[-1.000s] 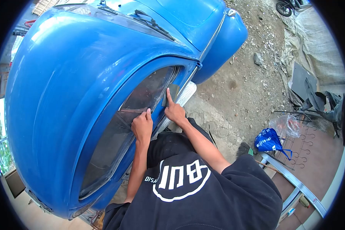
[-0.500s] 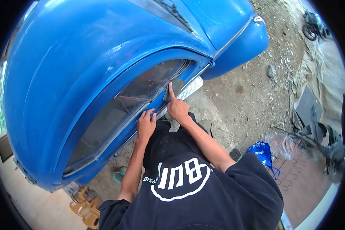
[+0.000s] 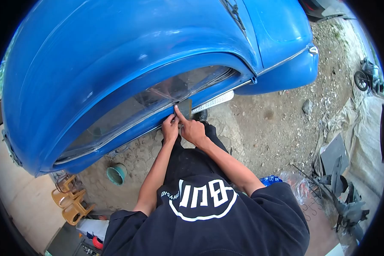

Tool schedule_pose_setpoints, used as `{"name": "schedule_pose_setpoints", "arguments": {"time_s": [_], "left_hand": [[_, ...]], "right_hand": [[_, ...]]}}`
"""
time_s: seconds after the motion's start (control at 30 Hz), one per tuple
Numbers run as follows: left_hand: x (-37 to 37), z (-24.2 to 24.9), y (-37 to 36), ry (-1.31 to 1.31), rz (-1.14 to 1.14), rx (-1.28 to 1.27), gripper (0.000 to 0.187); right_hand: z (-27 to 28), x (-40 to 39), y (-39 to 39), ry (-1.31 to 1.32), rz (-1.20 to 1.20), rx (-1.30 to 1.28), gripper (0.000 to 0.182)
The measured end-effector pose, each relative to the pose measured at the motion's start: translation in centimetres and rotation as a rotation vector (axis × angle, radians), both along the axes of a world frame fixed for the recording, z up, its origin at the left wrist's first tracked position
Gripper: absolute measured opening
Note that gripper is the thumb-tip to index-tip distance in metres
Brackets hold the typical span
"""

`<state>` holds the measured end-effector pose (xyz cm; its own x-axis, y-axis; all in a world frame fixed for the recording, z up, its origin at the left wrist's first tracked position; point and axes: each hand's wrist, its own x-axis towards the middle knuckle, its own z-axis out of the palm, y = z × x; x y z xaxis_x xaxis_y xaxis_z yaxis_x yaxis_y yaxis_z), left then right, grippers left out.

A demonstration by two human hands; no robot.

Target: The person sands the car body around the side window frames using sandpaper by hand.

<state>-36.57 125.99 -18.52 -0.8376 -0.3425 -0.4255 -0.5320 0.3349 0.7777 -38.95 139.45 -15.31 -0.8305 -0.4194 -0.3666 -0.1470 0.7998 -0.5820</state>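
A blue rounded car (image 3: 115, 55) fills the upper view, its side window (image 3: 158, 91) facing me. My right hand (image 3: 193, 131) holds a grey-green sheet, apparently sandpaper (image 3: 186, 107), against the door just below the window. Its index finger is stretched out and presses near the window's lower edge; the other fingers are curled. Close beside it, my left hand (image 3: 170, 131) rests its bent fingertips on the blue door strip. Thumb and fingers there look slightly apart, and I see nothing held. The fingertips of both hands nearly meet.
A white ribbed running board (image 3: 213, 100) juts out below the door. A green bucket (image 3: 116, 175) stands on the ground at left, near brown chairs (image 3: 72, 200). Right lie a stone (image 3: 307, 106), a pale tarp (image 3: 362, 128) and dark scrap parts (image 3: 350, 196).
My right hand and the sandpaper have slid left along the door, closer to my left hand. My view has shifted, so the car appears turned and more of the bucket shows.
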Motion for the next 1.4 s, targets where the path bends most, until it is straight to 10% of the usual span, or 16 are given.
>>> {"name": "schedule_pose_setpoints", "arguments": {"time_s": [0.77,1.4], "left_hand": [[17.3,-1.6,-23.1,0.273,0.712,0.276,0.026],[21.9,-1.0,-33.4,0.285,0.607,0.572,0.03]], "right_hand": [[2.3,4.5,-22.4,0.177,0.752,0.125,0.11],[4.5,8.5,-32.3,0.262,0.772,0.249,0.099]]}}
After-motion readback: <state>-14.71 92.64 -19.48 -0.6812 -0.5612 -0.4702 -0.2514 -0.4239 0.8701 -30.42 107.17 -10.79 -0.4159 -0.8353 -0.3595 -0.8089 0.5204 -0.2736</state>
